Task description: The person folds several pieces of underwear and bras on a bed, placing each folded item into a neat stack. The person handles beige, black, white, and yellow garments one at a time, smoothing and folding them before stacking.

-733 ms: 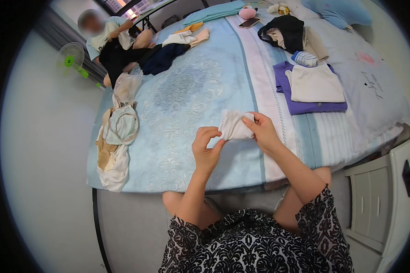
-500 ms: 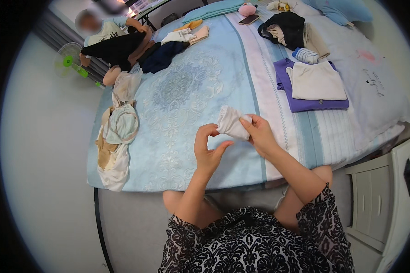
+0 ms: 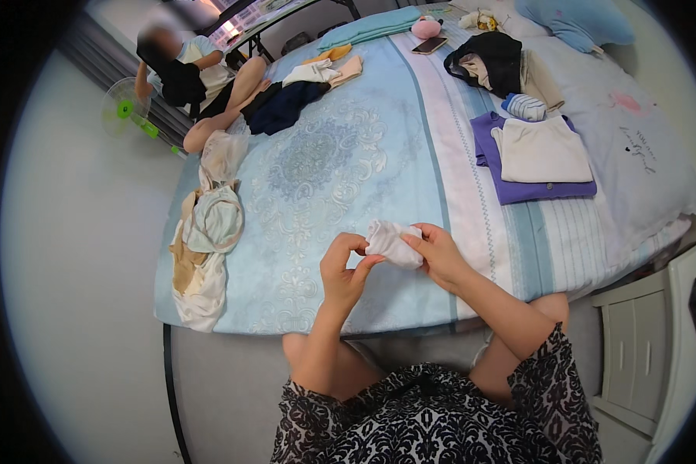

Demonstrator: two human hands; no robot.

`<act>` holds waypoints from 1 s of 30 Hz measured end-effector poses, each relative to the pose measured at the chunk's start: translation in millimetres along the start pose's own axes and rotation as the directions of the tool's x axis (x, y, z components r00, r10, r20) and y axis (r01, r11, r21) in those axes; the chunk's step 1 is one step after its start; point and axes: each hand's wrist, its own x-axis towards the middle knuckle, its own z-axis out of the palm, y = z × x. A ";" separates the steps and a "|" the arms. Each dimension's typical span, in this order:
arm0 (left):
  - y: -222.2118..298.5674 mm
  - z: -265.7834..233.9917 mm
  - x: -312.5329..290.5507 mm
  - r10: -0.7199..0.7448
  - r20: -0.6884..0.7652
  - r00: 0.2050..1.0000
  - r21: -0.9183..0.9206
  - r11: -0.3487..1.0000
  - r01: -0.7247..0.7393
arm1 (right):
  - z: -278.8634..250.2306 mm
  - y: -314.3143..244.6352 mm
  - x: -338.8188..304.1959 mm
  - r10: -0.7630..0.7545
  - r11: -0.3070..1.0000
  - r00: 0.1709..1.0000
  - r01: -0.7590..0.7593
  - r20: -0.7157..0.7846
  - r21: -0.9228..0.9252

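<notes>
Above the near part of the bed, a small white folded cloth bundle (image 3: 394,244) is stretched between my two hands; its exact kind is hard to make out. My right hand (image 3: 442,259) grips its right end, thumb on top and fingers behind. My left hand (image 3: 343,267) pinches the left edge, thumb below and bent fingers above. To the right of my hands lie a folded white garment (image 3: 545,151) on a folded purple one (image 3: 510,193), with a rolled blue-and-white striped cloth (image 3: 523,107) just beyond them.
Loose pale and beige underwear (image 3: 213,220) runs along the bed's left edge. Dark and light clothes (image 3: 286,106) lie farther back, near a seated person (image 3: 197,73) with a black garment. A black garment (image 3: 483,60), a phone (image 3: 429,46) and pillows are at the back right.
My left thumb has closed up against the white bundle's edge, and both hands sit lower in the picture. The other person has lifted and gathered the black garment near their head.
</notes>
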 end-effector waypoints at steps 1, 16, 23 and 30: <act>-0.8 -3.2 0.0 0.013 0.028 1.000 0.046 0.999 -0.015 | -1.5 -2.8 -0.7 -0.040 0.998 0.999 0.040 0.005 -0.043; 2.3 41.4 -4.2 -0.444 -0.130 0.887 -0.277 0.875 0.397 | -1.1 -9.0 0.1 -0.433 0.837 0.890 0.457 0.146 -0.301; 4.7 57.9 -6.6 -0.610 -0.154 0.778 -0.448 0.744 0.495 | 3.0 -8.0 -9.5 -0.565 0.546 0.814 0.493 0.136 -0.677; 10.4 62.9 4.7 -0.820 0.130 0.557 -0.796 0.249 0.552 | -0.5 -4.6 3.4 -0.506 0.835 0.862 0.495 0.021 -0.239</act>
